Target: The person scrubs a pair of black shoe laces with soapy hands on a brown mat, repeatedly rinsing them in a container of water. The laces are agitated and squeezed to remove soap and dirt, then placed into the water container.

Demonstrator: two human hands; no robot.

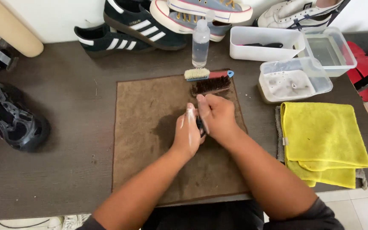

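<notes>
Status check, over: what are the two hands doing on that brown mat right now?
Left hand and right hand pressed together around a small dark object, mostly hidden. Both over the brown mat. Two brushes lie just beyond, apart from the hands.

left hand point(187, 134) | pressed to right hand point(216, 117) | fingers curled, apparently clasping

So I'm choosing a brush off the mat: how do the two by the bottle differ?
The pale brush has light bristles and a red and blue handle; the dark brush has dark brown bristles and looks longer. The pale brush lies nearer the bottle, the dark brush nearer the hands. Both lie flat at the mat's far edge.
</notes>
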